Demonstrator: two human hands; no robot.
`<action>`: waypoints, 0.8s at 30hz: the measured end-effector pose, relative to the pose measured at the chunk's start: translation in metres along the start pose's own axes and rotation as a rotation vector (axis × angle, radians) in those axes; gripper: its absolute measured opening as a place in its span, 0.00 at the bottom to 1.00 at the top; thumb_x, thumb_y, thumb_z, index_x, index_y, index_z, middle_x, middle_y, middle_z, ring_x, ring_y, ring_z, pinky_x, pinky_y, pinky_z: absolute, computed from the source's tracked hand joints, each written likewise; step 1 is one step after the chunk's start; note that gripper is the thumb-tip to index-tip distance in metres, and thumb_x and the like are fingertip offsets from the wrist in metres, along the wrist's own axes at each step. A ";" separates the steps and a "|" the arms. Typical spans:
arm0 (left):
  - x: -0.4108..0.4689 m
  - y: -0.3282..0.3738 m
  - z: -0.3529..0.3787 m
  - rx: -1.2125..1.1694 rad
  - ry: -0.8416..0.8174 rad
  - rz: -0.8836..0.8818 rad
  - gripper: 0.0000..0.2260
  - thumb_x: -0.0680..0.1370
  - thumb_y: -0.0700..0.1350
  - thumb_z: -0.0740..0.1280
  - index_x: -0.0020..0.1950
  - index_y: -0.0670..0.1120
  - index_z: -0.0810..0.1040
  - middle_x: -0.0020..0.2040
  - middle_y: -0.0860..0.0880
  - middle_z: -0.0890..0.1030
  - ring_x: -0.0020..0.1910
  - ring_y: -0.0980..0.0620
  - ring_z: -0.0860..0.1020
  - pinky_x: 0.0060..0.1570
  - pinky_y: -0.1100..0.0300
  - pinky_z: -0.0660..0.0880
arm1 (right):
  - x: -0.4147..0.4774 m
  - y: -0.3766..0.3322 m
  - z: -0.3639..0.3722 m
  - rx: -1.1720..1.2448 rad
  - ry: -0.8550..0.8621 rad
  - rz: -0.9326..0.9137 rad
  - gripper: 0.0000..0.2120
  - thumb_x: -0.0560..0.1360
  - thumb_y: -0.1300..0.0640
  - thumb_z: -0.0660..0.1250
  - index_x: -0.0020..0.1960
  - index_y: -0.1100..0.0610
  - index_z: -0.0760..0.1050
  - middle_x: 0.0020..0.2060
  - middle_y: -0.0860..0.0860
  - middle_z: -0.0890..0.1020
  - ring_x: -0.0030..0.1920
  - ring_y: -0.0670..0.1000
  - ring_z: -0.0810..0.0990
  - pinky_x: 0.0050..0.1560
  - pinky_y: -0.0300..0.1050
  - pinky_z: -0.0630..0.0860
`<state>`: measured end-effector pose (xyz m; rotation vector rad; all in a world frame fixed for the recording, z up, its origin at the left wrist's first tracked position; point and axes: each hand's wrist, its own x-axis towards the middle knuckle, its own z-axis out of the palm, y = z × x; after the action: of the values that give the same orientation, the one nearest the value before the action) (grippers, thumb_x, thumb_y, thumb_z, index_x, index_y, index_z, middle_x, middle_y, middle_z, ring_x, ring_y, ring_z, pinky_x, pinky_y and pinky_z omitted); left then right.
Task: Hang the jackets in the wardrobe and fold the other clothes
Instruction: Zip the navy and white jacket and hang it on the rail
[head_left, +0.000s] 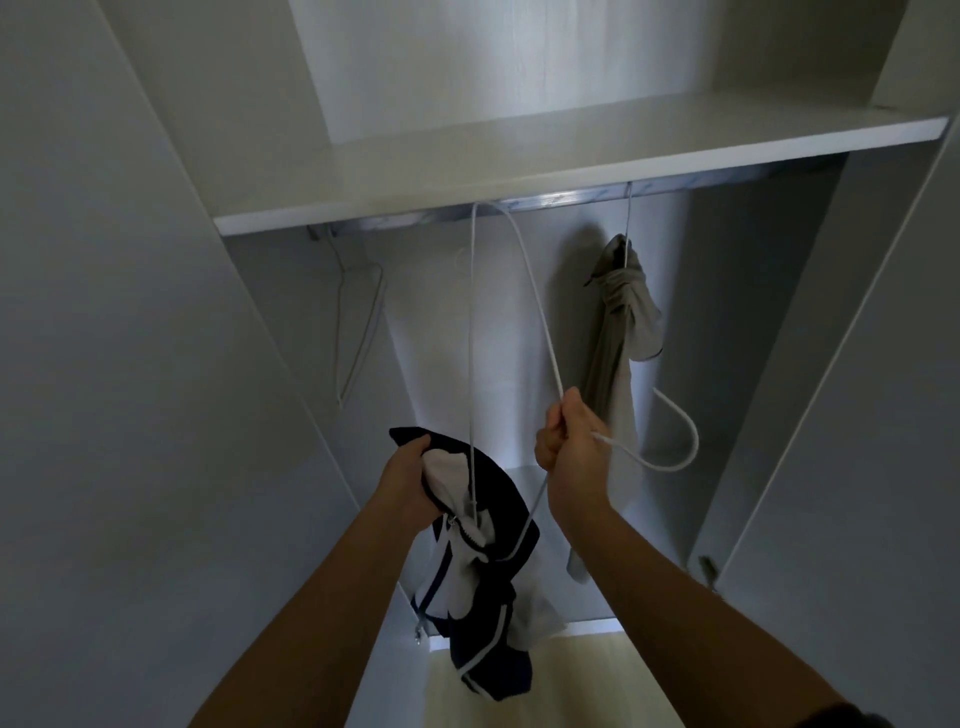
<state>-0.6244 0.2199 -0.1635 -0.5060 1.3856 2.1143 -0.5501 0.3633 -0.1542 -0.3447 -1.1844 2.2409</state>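
The left hand (410, 478) had its fingers curled into the collar end of a dark navy jacket (509, 499) with a white lining, gripping a bunch of cloth while the rest hung down below the wrist. A zip ran along the jacket's front edge, and pale stripes showed near its lower end.

The right hand (571, 447) was clenched round a white hanger (472, 338) near its neck, thumb side up, with the hook curving out to the right of the fist. One corner of the hanger reached up to the rail (550, 200), and its lower corner sat inside the jacket, just beside the left hand. Both forearms were raised and stretched forward into the wardrobe (753, 312), below the front edge of its shelf (519, 166).

A grey garment (618, 332) hung towards the rail's right end, and an empty hanger (362, 338) hung near its left end.
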 end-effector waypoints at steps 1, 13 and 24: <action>-0.001 0.002 -0.003 0.000 0.028 0.003 0.21 0.83 0.48 0.55 0.70 0.35 0.67 0.61 0.36 0.75 0.54 0.39 0.75 0.59 0.47 0.68 | -0.003 -0.002 -0.002 0.018 -0.003 -0.019 0.20 0.82 0.56 0.54 0.31 0.58 0.65 0.20 0.47 0.63 0.20 0.44 0.58 0.22 0.37 0.53; -0.010 0.040 0.001 0.010 0.064 0.149 0.20 0.83 0.51 0.54 0.67 0.37 0.69 0.70 0.39 0.69 0.65 0.40 0.71 0.61 0.48 0.66 | -0.038 0.046 -0.040 -0.197 -0.092 0.159 0.23 0.82 0.56 0.54 0.28 0.57 0.67 0.19 0.48 0.63 0.19 0.45 0.59 0.21 0.35 0.56; -0.015 0.073 -0.006 0.127 0.020 0.409 0.13 0.82 0.47 0.58 0.61 0.40 0.72 0.47 0.43 0.78 0.44 0.48 0.77 0.36 0.58 0.77 | -0.056 0.042 -0.051 -0.466 -0.272 0.156 0.25 0.81 0.52 0.56 0.25 0.53 0.66 0.21 0.48 0.63 0.24 0.47 0.59 0.25 0.37 0.57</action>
<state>-0.6588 0.1875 -0.1050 -0.2039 1.7404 2.3161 -0.4964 0.3454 -0.2199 -0.3252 -1.8896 2.1701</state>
